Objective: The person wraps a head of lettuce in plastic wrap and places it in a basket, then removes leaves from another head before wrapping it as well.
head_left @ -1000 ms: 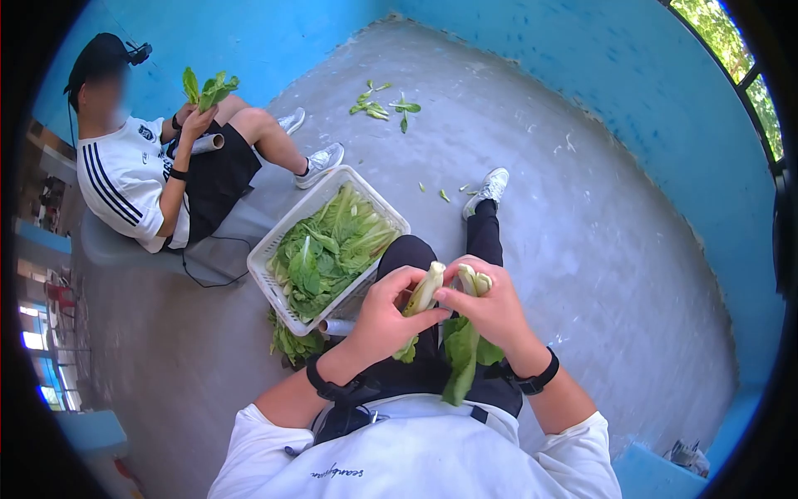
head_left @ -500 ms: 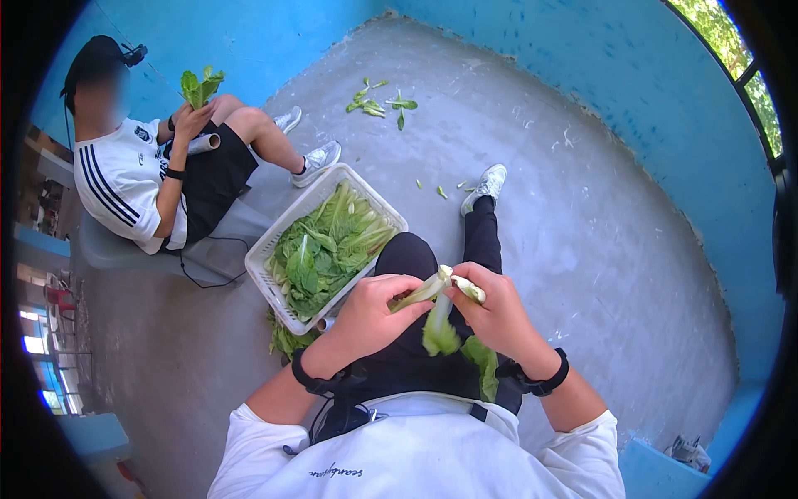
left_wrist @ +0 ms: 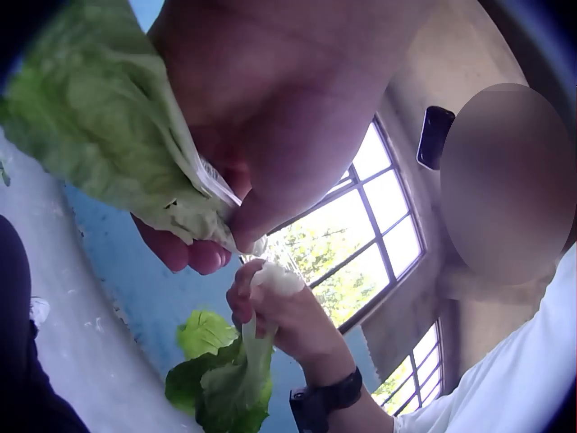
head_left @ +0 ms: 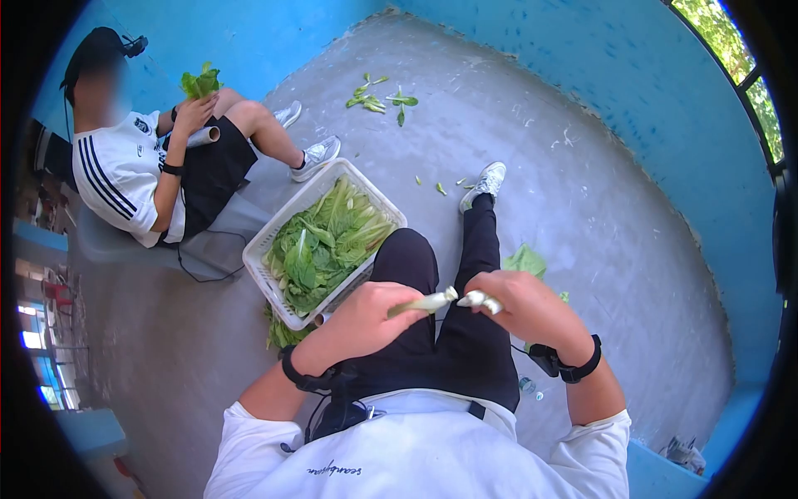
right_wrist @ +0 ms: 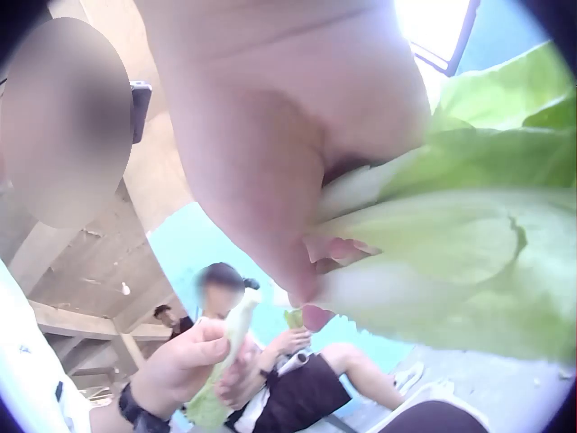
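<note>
My left hand (head_left: 370, 323) grips a leafy green (left_wrist: 99, 126) by its pale stalk (head_left: 431, 302), whose cut end points right. Opposite it, my right hand (head_left: 536, 309) holds a few leafy greens (right_wrist: 451, 262) by their whitish stalks (head_left: 482, 301). Their broad leaves (head_left: 525, 261) stick out past the far side of that hand. Only a small gap separates the stalk ends of the two hands, above my legs. Left of my knee, a white plastic crate (head_left: 259, 244) is full of similar greens (head_left: 320, 241).
Another person (head_left: 125, 175) sits at the left on a grey seat, holding green leaves (head_left: 200, 81). Loose leaves (head_left: 366, 101) and small scraps (head_left: 440, 189) lie on the concrete floor. More greens (head_left: 284, 331) are beside the crate. Blue walls (head_left: 598, 75) border the floor.
My hands have moved slightly apart. The right hand has turned, so its leaves, which hung toward my lap, now point away to the right. The other person's leaves have lowered slightly.
</note>
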The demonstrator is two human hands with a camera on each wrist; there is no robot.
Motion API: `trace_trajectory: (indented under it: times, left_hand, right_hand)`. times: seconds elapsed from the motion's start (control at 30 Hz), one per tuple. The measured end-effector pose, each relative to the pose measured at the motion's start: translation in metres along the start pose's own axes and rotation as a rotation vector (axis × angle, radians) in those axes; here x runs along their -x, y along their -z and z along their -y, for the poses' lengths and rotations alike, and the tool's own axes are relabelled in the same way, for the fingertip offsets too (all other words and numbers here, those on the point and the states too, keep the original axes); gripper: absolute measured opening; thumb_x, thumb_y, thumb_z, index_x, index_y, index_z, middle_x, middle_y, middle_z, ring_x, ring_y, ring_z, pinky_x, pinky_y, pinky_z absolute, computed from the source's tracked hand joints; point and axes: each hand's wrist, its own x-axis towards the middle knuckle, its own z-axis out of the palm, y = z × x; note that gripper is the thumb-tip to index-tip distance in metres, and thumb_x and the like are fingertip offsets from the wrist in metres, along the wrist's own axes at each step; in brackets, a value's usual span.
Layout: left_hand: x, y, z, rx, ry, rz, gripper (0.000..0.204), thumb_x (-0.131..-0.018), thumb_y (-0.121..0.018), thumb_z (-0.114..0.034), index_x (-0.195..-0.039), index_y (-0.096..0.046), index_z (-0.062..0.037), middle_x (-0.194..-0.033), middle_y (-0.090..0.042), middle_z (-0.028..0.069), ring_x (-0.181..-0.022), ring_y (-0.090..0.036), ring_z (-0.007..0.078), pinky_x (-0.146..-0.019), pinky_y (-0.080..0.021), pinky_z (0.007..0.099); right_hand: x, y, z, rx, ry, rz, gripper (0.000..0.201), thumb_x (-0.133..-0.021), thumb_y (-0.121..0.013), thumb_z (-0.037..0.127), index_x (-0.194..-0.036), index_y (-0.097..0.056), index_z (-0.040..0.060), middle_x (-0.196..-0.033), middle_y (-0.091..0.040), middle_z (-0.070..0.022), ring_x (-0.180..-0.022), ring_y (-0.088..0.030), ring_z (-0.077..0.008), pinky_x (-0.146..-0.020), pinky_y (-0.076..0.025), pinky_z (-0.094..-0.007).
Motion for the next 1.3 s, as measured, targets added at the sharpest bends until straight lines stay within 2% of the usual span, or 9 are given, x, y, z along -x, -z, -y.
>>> trace_trajectory:
  times: [0.1, 0.2, 0.33, 0.47, 0.57, 0.9, 1.0, 1.23, 1.3]
  left_hand:
    - [0.004, 0.016, 0.006, 0.259, 0.234, -0.002, 0.014, -0.096, -0.065, -0.007, -0.103, -0.073, 0.0026, -0.084, -0.069, 0.0052, -0.076, -0.066, 0.0117, -0.072, -0.054, 0.0285]
    - [0.009, 0.014, 0.02, 0.532, 0.211, 0.013, 0.025, -0.104, -0.058, -0.018, -0.116, -0.068, 0.0018, -0.092, -0.065, 0.0041, -0.084, -0.064, 0.0108, -0.078, -0.054, 0.0275]
    - [0.003, 0.006, 0.018, 0.834, 0.238, 0.086, 0.039, -0.11, -0.048, -0.031, -0.134, -0.057, -0.0015, -0.097, -0.059, 0.0045, -0.088, -0.06, 0.0115, -0.083, -0.052, 0.0275]
    - [-0.002, -0.008, 0.022, 1.199, 0.204, 0.174, 0.028, -0.11, -0.047, -0.024, -0.131, -0.045, -0.0064, -0.095, -0.055, 0.0028, -0.078, -0.054, 0.0087, -0.074, -0.049, 0.0257]
    - [0.0, -0.015, 0.024, 1.168, 0.206, 0.149, 0.031, -0.107, -0.054, -0.026, -0.128, -0.041, -0.0067, -0.102, -0.056, 0.0093, -0.077, -0.056, 0.0132, -0.073, -0.05, 0.0288]
    - [-0.001, -0.027, 0.021, 1.177, 0.189, 0.058, 0.032, -0.102, -0.064, -0.024, -0.126, -0.051, -0.0059, -0.112, -0.061, 0.009, -0.103, -0.063, 0.0196, -0.093, -0.053, 0.0388]
    - [-0.002, -0.029, 0.023, 1.125, 0.176, 0.004, 0.032, -0.1, -0.068, -0.018, -0.126, -0.052, -0.0056, -0.11, -0.063, 0.0081, -0.103, -0.064, 0.0194, -0.093, -0.053, 0.0389]
    - [-0.004, -0.037, 0.022, 0.914, 0.138, -0.071, 0.033, -0.089, -0.078, -0.001, -0.115, -0.057, -0.0051, -0.103, -0.066, 0.0027, -0.096, -0.067, 0.0125, -0.088, -0.055, 0.0302]
    - [-0.003, -0.039, 0.023, 0.845, 0.127, -0.082, 0.033, -0.087, -0.079, 0.001, -0.112, -0.059, -0.0044, -0.102, -0.067, 0.0019, -0.095, -0.067, 0.0103, -0.086, -0.055, 0.0278]
  right_hand:
    - [0.011, 0.01, -0.022, 0.106, -0.128, -0.162, 0.014, -0.091, -0.067, 0.002, -0.105, -0.068, 0.002, -0.088, -0.072, -0.0105, -0.082, -0.07, -0.0257, -0.074, -0.052, -0.0377]
    - [0.018, 0.015, -0.028, -0.359, -0.227, -0.224, 0.013, -0.097, -0.061, 0.003, -0.109, -0.068, 0.0008, -0.083, -0.07, -0.0066, -0.079, -0.066, -0.0171, -0.071, -0.051, -0.0348]
    - [0.014, 0.012, -0.019, -0.854, -0.399, -0.227, 0.015, -0.094, -0.067, 0.01, -0.107, -0.07, 0.002, -0.086, -0.067, -0.0016, -0.076, -0.059, -0.0073, -0.069, -0.046, -0.0245]
    - [0.007, -0.007, -0.025, -0.929, -0.242, -0.284, 0.016, -0.091, -0.07, 0.01, -0.105, -0.07, 0.002, -0.084, -0.063, 0.001, -0.075, -0.057, -0.0062, -0.067, -0.045, -0.0232]
    - [0.001, -0.009, -0.016, -0.922, -0.235, -0.256, 0.01, -0.095, -0.067, 0.009, -0.102, -0.069, 0.0024, -0.083, -0.061, 0.002, -0.074, -0.056, -0.006, -0.067, -0.044, -0.0234]
    - [-0.007, -0.034, -0.022, -0.925, -0.029, -0.34, 0.01, -0.103, -0.056, 0.013, -0.098, -0.061, 0.0055, -0.088, -0.062, 0.0011, -0.078, -0.053, -0.0053, -0.073, -0.045, -0.0228]
    - [-0.015, -0.039, -0.018, -1.088, -0.039, -0.375, 0.005, -0.1, -0.061, 0.011, -0.099, -0.06, 0.0058, -0.088, -0.062, 0.0013, -0.075, -0.052, -0.0052, -0.07, -0.045, -0.0221]
    - [-0.02, -0.044, 0.012, -0.737, -0.232, -0.336, 0.021, -0.084, -0.082, 0.008, -0.098, -0.067, 0.0026, -0.081, -0.062, 0.0009, -0.072, -0.054, -0.0049, -0.066, -0.046, -0.0239]
    - [-0.024, -0.056, 0.009, -0.615, -0.142, -0.412, 0.021, -0.084, -0.082, 0.009, -0.098, -0.069, 0.0008, -0.079, -0.064, -0.0001, -0.072, -0.054, -0.0053, -0.066, -0.046, -0.0246]
